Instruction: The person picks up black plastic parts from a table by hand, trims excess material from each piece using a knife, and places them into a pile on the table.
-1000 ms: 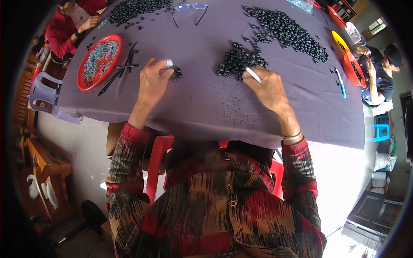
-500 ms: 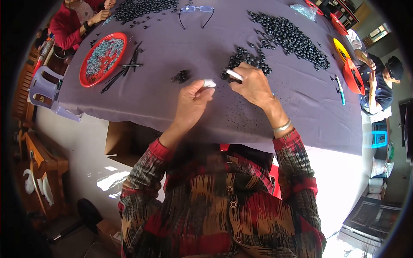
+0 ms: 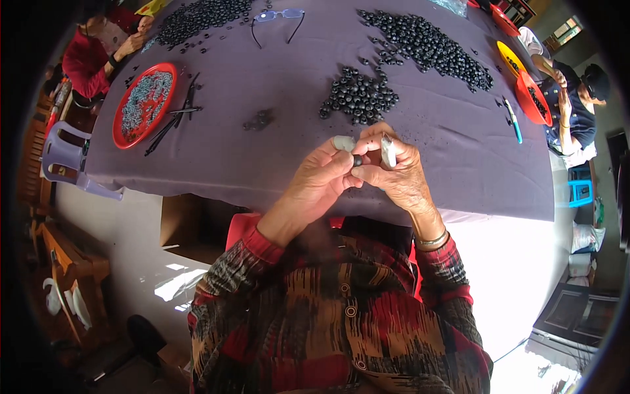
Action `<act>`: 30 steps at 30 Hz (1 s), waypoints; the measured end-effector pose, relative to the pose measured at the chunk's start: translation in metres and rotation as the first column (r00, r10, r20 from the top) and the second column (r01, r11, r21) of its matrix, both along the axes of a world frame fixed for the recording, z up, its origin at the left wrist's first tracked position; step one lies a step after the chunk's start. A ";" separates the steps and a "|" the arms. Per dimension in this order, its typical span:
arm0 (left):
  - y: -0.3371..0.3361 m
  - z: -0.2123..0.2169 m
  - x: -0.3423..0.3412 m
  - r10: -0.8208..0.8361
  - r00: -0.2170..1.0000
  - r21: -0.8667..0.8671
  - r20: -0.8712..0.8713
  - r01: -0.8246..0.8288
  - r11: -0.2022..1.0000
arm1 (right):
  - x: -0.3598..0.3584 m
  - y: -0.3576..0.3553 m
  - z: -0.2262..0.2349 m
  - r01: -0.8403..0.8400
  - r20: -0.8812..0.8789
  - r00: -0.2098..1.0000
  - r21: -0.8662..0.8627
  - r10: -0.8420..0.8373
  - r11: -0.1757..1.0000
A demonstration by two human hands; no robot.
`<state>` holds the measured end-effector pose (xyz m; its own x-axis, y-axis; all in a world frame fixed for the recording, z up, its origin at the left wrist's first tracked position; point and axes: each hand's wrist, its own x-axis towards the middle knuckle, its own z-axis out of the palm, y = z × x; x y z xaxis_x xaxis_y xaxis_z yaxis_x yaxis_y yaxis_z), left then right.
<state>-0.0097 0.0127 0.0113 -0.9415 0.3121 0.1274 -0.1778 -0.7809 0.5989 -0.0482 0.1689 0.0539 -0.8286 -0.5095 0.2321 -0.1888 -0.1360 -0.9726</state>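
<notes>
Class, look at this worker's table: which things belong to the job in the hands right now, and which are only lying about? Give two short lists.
In use:
left hand and right hand, together pinching a dark bead
white tool in the right hand
nearest bead pile, likely the supply

Lying about:
glasses
red plate of bluish bits
black tools beside it
blue pen
</notes>
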 end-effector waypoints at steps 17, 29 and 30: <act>-0.007 0.004 0.016 0.042 0.999 -0.186 -0.019 -0.045 0.982 | 0.017 0.006 -0.003 -0.042 -0.078 0.996 -0.041 0.038 0.998; -0.007 0.001 0.014 -0.052 0.993 -0.096 0.108 0.062 0.993 | 0.017 0.009 -0.001 -0.081 0.100 0.991 -0.071 0.088 0.994; -0.007 0.001 0.013 -0.071 0.992 -0.076 0.102 0.079 0.994 | 0.017 0.010 -0.002 -0.079 0.102 0.991 -0.072 0.086 0.994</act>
